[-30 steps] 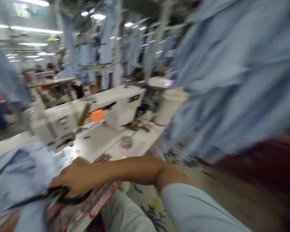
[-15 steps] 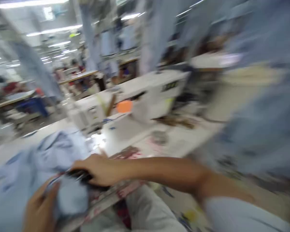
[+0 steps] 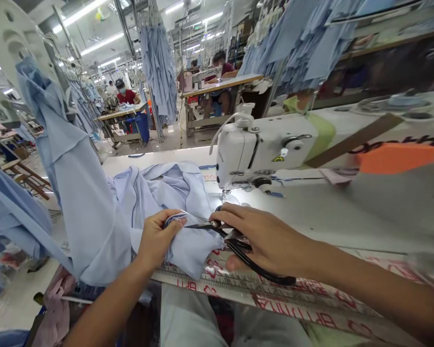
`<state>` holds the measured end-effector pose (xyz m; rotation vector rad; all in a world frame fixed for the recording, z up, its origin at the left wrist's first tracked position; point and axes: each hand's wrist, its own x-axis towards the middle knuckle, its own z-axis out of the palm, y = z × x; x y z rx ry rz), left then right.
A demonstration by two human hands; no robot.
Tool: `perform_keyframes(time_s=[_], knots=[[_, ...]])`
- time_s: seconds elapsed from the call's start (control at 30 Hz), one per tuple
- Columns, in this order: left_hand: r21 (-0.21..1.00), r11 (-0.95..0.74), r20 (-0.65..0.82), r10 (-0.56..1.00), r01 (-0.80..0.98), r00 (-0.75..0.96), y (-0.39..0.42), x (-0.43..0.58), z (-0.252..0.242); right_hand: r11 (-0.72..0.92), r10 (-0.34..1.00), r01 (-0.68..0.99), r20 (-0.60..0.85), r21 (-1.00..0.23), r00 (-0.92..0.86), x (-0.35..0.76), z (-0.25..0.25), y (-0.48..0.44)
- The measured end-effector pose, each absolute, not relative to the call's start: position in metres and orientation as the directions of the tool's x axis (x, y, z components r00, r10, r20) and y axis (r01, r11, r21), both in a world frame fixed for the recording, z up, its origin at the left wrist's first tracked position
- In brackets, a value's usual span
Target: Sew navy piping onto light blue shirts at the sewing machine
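Light blue fabric [image 3: 169, 190] lies bunched on the sewing table, left of the machine's needle. My left hand [image 3: 159, 236] pinches a folded edge of it between thumb and fingers. Black-handled scissors [image 3: 258, 271] are in my right hand [image 3: 271, 236], their blades pointing left onto the fabric beside my left fingertips. Whether the blades are fully closed is hard to tell. The needle area of the white sewing machine [image 3: 275, 147] is just above my right fingers.
A measuring tape strip with red print [image 3: 292, 308] runs along the table's front edge. Blue garments [image 3: 83, 193] hang at the left. Further back, people sit at other machines, among them one in red [image 3: 126, 96], near hanging blue pieces [image 3: 159, 72].
The view has turned left and sharpened. Both hands now appear nearer the middle, the scissor blades beside the fabric edge, and the machine head stands larger at the right.
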<state>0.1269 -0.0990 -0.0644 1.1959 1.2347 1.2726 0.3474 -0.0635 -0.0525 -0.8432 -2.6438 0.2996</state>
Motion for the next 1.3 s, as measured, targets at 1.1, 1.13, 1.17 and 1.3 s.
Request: perform_keyframes(time_s=[1.1, 1.13, 1.17, 1.3], knots=[[0.986, 0.040, -0.079, 0.967, 0.163, 0.243, -0.098, 0.128, -0.045, 0.788, 0.613, 0.593, 0.304, -0.166, -0.729, 0.364, -0.049, -0.059], [0.967, -0.002, -0.099, 0.916, 0.253, 0.389, -0.094, 0.123, -0.040, 0.770, 0.635, 0.614, 0.308, -0.174, -0.709, 0.366, -0.051, -0.056], [0.938, -0.051, -0.143, 0.844, 0.344, 0.516, -0.086, 0.117, -0.034, 0.747, 0.661, 0.642, 0.299, -0.174, -0.688, 0.368, -0.053, -0.054], [0.792, -0.174, -0.136, 0.884, 0.586, 0.447, -0.007, 0.099, -0.013, 0.699, 0.708, 0.712, 0.207, -0.068, -0.675, 0.365, -0.064, -0.049]])
